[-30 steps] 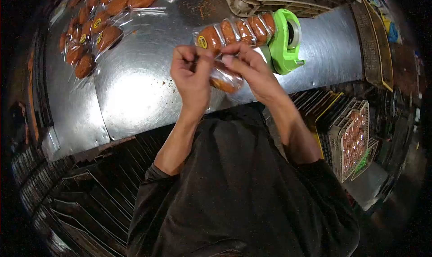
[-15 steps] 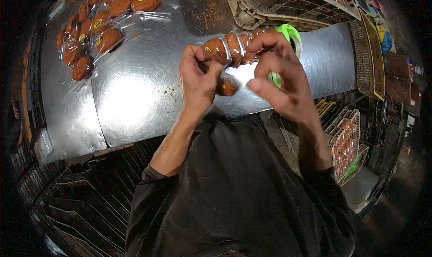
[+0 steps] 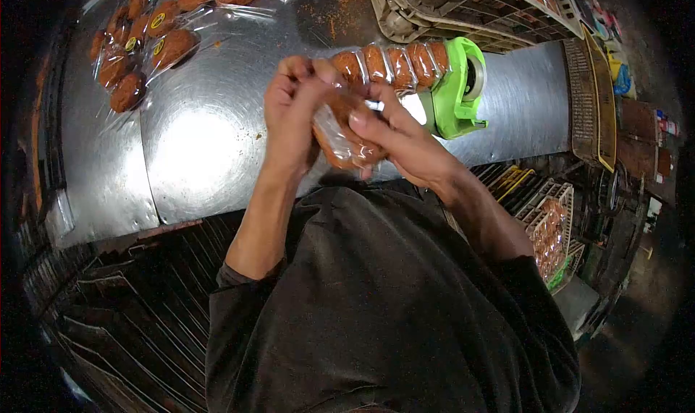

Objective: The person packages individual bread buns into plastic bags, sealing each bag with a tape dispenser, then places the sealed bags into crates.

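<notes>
A brown bun (image 3: 337, 134) in clear plastic wrap is held between my two hands over the near edge of the metal table. My left hand (image 3: 293, 112) is closed at its upper left end, where the plastic seems gathered; the fingertips are partly blurred. My right hand (image 3: 409, 138) grips the bun from the right, thumb on top. Just beyond my hands, a row of wrapped buns (image 3: 394, 65) stands on edge, packed side by side. At the row's right end is a green tape dispenser (image 3: 456, 94).
Loose wrapped buns (image 3: 174, 47), some with yellow stickers, lie at the table's (image 3: 210, 159) far left. A beige plastic crate (image 3: 463, 15) stands at the back right. Another crate of wrapped buns (image 3: 550, 232) sits lower right. Dark metal racks (image 3: 145, 304) are below left.
My right hand has come left and down from the tape dispenser and now grips the wrapped bun. The bun has turned up into fuller view, and the dispenser is uncovered.
</notes>
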Demonstrator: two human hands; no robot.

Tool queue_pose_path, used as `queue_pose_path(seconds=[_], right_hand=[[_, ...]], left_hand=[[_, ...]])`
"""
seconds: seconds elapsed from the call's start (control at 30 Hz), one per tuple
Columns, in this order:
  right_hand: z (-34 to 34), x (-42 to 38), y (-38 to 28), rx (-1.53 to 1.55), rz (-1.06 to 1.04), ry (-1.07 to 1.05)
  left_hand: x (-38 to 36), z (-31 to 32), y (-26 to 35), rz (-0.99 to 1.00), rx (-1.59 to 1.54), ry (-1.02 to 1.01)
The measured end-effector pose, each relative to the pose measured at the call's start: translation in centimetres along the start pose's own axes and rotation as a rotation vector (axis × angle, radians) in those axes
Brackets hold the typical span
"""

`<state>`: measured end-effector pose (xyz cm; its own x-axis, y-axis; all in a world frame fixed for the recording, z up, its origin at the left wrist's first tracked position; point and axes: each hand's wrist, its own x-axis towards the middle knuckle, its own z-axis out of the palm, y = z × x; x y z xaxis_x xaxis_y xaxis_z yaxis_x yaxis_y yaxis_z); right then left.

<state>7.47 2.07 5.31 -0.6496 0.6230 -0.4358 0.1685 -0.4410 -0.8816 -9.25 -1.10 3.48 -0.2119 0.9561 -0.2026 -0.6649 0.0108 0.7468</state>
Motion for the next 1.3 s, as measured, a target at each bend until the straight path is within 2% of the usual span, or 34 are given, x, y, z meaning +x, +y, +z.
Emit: queue_pose_path(seconds=[0.03,0.07,0.17,0.2,0.33,0.37,0.43,0.47,0.53,0.57,0.6,0.7,0.73,0.83,0.87,0.93,1.03,1.07,1.1,1.13,1.17,1.23,1.3], right_hand=[[0.5,0.2,0.0,0.143,-0.003,0.056],[-0.3,1.5,1.7,-0.072,-0.183,0.162],[-0.5,0.6,0.5,0.256,-0.174,-0.047],[-0.9,0.3,0.3,0.255,-0.175,-0.101],[-6.6,-1.5,0.2,-0.198,-0.37,0.202],[-8.4,-1.5,0.5,-0.295,-0.424,0.297],[-11.1,-0.6,1.4,-0.635,-0.432,0.38],[-12.0,0.2,1.6,-0.825,-0.421,0.399],[-11.6,0.9,1.2,-1.131,-0.437,0.397],[-10.1,1.4,0.8,-1.274,-0.343,0.482],[-9.7,2.4,0.7,-1.332,-0.359,0.484],[-9.0,3.7,0.5,-1.464,-0.374,0.424],[-8.9,4.1,0.1,-1.504,-0.386,0.389],[-8.7,5.9,0.6,-1.359,-0.279,0.174],[-9.0,6.8,0.9,-1.323,-0.329,0.178],[-9.2,7.3,-0.1,-1.167,-0.411,0.065],[-7.5,7.4,-4.5,-0.989,-0.54,-0.079],[-6.6,7.6,-6.9,-0.915,-0.606,-0.105],[-6.5,7.5,-10.7,-0.928,-0.579,-0.167],[-6.8,7.0,-14.8,-0.756,-0.766,-0.162],[-8.0,7.6,-17.6,-0.808,-1.052,-0.087],[-12.1,10.7,-23.7,-0.882,-1.203,0.163],[-19.4,10.5,-31.1,-1.117,-1.214,0.191]], left_hand=[[0.2,0.1,0.4,-0.037,-0.054,0.124],[0.3,-2.0,0.0,-0.146,-0.309,0.061],[-2.8,-2.6,0.7,-0.103,-0.084,-0.064],[-3.3,-2.6,0.9,-0.066,-0.025,-0.023],[-1.9,-3.9,-1.0,0.107,0.475,0.182],[-1.0,-4.1,-1.7,0.025,0.574,0.116],[0.4,-4.8,-4.3,0.079,0.734,-0.021],[1.1,-4.9,-4.6,0.035,0.759,-0.117],[1.7,-3.0,-3.2,0.111,1.207,-0.092],[2.2,-2.4,-2.4,0.162,1.432,-0.065],[3.0,-2.5,-2.8,0.339,1.596,-0.088],[4.4,1.2,-1.1,0.178,1.875,-0.238],[4.9,0.6,-1.7,0.216,1.933,-0.196],[4.9,1.3,-1.1,0.04,2.047,-0.261],[5.3,0.6,-1.8,0.109,2.061,-0.223],[4.9,-0.4,-1.4,0.153,1.897,-0.13],[2.5,-0.2,2.9,0.337,1.712,-0.03],[2.0,1.9,6.2,0.435,1.736,-0.071],[2.8,4.7,9.5,0.383,1.688,-0.033],[3.6,7.6,12.9,0.334,1.638,0.008],[4.3,10.5,16.2,0.288,1.587,0.05],[9.5,17.1,19.6,0.574,2.01,0.162],[18.1,22.8,20.1,0.637,1.819,-0.081]])
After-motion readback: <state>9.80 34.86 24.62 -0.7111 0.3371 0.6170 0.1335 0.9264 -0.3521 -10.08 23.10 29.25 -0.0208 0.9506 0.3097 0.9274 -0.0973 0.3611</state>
